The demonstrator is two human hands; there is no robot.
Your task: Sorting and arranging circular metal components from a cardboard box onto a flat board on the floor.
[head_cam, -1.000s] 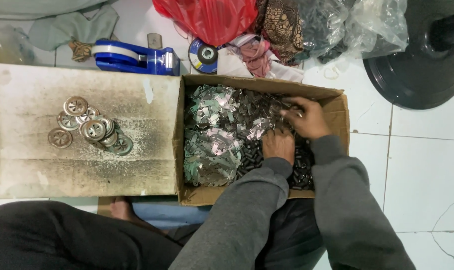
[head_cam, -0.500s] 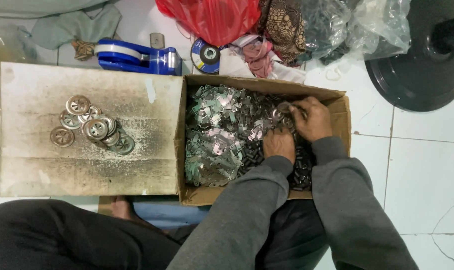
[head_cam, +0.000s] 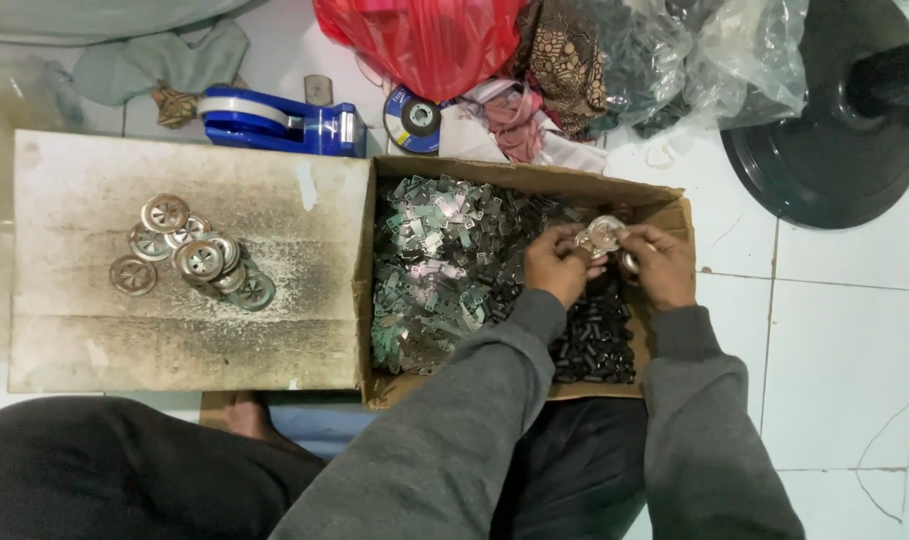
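While both grey sleeves reach forward from the lap, the left hand and the right hand meet over the cardboard box, and between their fingertips they pinch a small round metal disc, held just above the box's contents and not resting on them. Both hands are closed narrowly on that disc, thumb and forefinger on its rim from either side; whether a second small part is tucked in the right palm cannot be told. To do this step well, it seems wise to keep the disc low over the box so that anything dropped falls back among the parts, and to turn it by the rim with the fingertips, not squeeze its face. Under the hands lies a heap of small black tubes, and to the left of them a mass of thin silvery metal clips whose edges look sharp, so fingers should go in gently. Further left, on the stained board, a loose pile of finished discs sits well apart. Beyond the box lie a blue tape dispenser, a grinding wheel and a red plastic bag.
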